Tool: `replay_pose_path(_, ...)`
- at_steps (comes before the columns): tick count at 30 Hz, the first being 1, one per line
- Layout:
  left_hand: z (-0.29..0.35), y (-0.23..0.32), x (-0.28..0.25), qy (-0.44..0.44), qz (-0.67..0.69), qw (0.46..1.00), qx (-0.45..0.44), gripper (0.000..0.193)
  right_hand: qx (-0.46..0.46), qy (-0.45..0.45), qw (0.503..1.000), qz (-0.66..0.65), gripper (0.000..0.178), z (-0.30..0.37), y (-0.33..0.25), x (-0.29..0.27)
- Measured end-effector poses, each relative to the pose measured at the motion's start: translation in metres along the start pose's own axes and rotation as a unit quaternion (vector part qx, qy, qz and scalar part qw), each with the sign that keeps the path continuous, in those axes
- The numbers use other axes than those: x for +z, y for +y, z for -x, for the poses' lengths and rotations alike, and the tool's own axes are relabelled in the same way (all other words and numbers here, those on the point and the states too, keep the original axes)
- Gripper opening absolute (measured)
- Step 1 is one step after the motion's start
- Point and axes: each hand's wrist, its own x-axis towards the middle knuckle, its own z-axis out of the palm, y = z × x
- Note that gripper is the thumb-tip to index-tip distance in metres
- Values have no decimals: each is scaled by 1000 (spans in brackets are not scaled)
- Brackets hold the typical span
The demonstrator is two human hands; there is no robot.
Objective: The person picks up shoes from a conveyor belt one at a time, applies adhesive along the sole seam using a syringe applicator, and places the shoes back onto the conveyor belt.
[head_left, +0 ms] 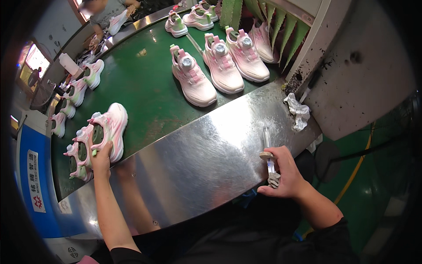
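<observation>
Nearest the camera, at about five o'clock, the right hand point(285, 174) is closed around a small brush-like tool point(269, 159) with a clear handle, resting on the curved steel edge of the bench point(206, 154); at eight o'clock the left hand point(101, 159) reaches onto the green belt point(145, 88), its fingers curled on the heel of a pink and white shoe point(110, 130) lying at nine o'clock; two more pink shoes point(79, 156) sit just beside it, touching; toward twelve o'clock three pale pink shoes point(220, 66) stand side by side, with two more point(191, 20) beyond them; along the belt's far rim at ten o'clock four shoes point(77, 94) stand in a line; a crumpled white rag point(299, 112) lies at two o'clock on the steel; another person point(105, 13) stands at eleven o'clock holding one shoe.
</observation>
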Motion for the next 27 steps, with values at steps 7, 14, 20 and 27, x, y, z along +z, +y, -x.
replay_pose_path(7,107,67,-19,-141,-22,988,65,88,3,-49,996,73,82,-10,-3,-27)
replay_pose_path(14,155,83,-1,-149,154,972,-93,94,-3,-271,925,266,71,-47,-26,-44)
replay_pose_path(20,43,-1,10,-154,119,961,-194,36,12,-259,940,223,77,-35,-29,-42)
replay_pose_path(27,19,3,110,-166,-124,974,-96,47,58,-218,961,162,97,6,40,-66)
